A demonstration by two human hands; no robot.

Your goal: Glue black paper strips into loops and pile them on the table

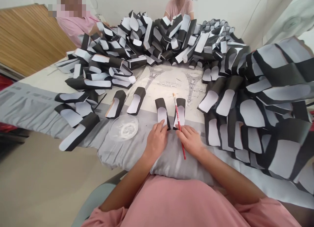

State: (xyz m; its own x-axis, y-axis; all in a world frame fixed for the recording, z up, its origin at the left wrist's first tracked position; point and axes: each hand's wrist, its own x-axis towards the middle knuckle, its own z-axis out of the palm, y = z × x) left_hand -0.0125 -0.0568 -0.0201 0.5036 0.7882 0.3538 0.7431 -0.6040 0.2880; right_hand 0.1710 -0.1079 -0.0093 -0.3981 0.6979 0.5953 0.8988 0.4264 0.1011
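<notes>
Two black-and-white paper slipper pieces lie side by side in front of me. My left hand [156,140] rests fingers-down on the near end of the left slipper [162,113]. My right hand [190,140] touches the near end of the right slipper [181,112] and holds a red-handled brush [179,123] that points away from me, bristles at the far end. Two more slippers [135,101] lie to the left on the cloth.
A clear shallow dish [124,128] with white glue sits left of my hands. Big heaps of finished slippers [257,99] ring the grey-clothed table [31,105]. Two people in pink [180,7] sit across the table.
</notes>
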